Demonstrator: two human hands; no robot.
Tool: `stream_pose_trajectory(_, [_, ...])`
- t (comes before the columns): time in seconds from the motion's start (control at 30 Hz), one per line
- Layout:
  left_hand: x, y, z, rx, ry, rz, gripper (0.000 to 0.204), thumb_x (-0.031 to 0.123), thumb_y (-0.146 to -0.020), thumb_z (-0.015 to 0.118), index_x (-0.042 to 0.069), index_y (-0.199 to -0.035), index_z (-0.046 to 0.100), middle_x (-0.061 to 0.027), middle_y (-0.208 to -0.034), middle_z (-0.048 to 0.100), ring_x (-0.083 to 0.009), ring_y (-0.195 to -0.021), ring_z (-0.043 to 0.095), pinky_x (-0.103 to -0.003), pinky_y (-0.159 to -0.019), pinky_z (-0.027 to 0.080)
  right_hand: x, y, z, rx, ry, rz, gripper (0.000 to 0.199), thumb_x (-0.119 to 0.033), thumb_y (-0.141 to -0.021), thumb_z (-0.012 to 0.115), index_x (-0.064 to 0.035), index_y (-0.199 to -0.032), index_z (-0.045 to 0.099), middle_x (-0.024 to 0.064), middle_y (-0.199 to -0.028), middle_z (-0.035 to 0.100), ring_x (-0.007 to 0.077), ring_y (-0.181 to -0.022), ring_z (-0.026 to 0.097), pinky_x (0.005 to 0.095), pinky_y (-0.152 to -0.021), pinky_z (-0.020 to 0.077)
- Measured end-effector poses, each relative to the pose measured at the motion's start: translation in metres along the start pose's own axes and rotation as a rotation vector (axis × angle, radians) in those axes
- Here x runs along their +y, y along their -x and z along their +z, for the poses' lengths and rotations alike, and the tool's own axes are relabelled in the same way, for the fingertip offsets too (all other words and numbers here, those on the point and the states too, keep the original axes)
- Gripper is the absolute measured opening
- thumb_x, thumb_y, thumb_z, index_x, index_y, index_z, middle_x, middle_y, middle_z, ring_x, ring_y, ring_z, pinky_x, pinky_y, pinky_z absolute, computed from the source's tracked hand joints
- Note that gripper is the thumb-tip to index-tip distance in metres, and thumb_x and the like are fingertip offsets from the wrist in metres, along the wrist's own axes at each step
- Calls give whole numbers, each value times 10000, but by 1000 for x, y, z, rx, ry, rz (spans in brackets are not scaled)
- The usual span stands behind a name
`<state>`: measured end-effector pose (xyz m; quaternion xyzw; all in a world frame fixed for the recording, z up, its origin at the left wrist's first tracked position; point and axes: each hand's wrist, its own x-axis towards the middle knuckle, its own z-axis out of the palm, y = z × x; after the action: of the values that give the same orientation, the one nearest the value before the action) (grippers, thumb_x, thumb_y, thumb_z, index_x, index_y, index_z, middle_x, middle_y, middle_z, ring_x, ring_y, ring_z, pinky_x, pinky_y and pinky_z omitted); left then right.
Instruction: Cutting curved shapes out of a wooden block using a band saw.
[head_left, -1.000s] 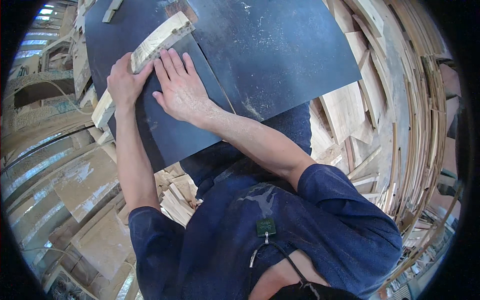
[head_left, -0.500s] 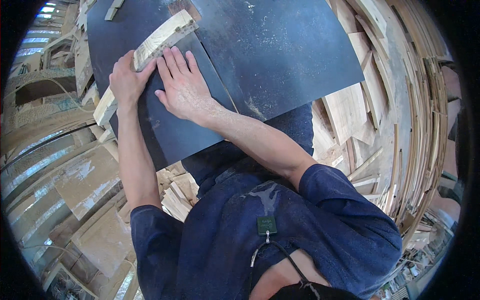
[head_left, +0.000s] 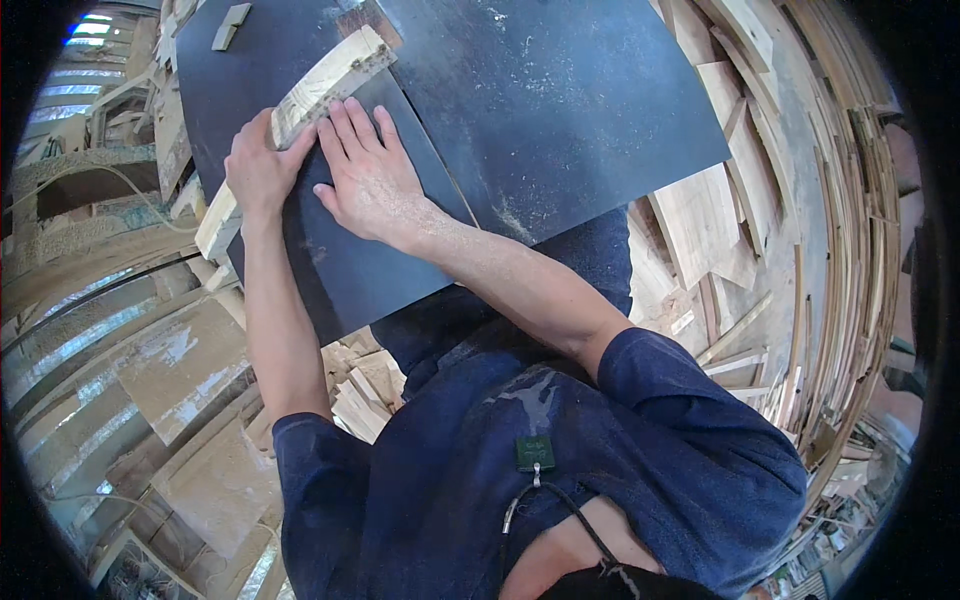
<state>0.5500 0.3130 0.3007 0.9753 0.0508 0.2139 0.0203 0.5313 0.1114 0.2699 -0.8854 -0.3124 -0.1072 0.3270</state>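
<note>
A pale curved piece of wood (head_left: pixel 338 78) lies slantwise on a dark, dusty tabletop (head_left: pixel 600 120). Around its middle my left hand (head_left: pixel 262 165) is wrapped, thumb on the near side. My right hand (head_left: pixel 370 175) rests palm down, dusted with sawdust, its fingers stretched out and the tips at the wood's near edge. The wood's lower end sticks out past my left hand over the table's left edge. Its upper end lies near a narrow seam that runs through the tabletop. What is under my left palm is hidden.
Small wood offcuts (head_left: pixel 231 27) lie at the tabletop's far left. Wide boards (head_left: pixel 698 225) lean and pile up on the right, beside long thin strips (head_left: pixel 850 250). More offcuts (head_left: pixel 365 400) lie below the table's near edge. Dusty panels (head_left: pixel 185 370) stand at the left.
The view has shifted slightly. Both hands keep nearly the same places on the wood and tabletop, and the curved wood shows little movement against the table.
</note>
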Motion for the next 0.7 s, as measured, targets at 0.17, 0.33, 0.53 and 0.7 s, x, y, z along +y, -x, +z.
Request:
stream_pose_trajectory(0.17, [5, -2, -2, 5, -7, -19, 693, 586, -802, 877, 78, -1258, 760, -122, -1161, 778, -346, -1074, 740, -475, -895, 593, 2, -2, 0, -14, -21, 15, 837, -410, -972, 709, 66, -1591, 406, 273, -1676, 390, 411, -1602, 302, 601, -1312, 181])
stream_pose_trajectory(0.33, [0, -1, -1, 18, 10, -5, 689, 583, -798, 881, 76, -1251, 766, -130, -1143, 782, -347, -1075, 742, -479, -899, 592, 1, -1, 0, -1, -39, 10, 833, -411, -964, 717, 65, -1582, 424, 272, -1668, 406, 412, -1596, 315, 599, -1307, 192])
stream_pose_trajectory(0.53, [7, -3, -4, -32, 9, -49, 675, 543, -814, 889, 87, -1293, 753, -170, -1192, 779, -374, -1122, 741, -460, -960, 586, 2, -1, 2, -3, -18, 17, 835, -432, -962, 707, 69, -1574, 438, 281, -1670, 401, 418, -1596, 303, 597, -1312, 170])
stream_pose_trajectory(0.7, [7, -5, -6, -60, 33, -76, 671, 541, -818, 889, 88, -1295, 756, -177, -1206, 778, -377, -1131, 739, -458, -966, 583, 1, -4, 3, -17, -25, 30, 850, -439, -957, 713, 67, -1580, 431, 275, -1674, 398, 413, -1604, 291, 597, -1313, 166])
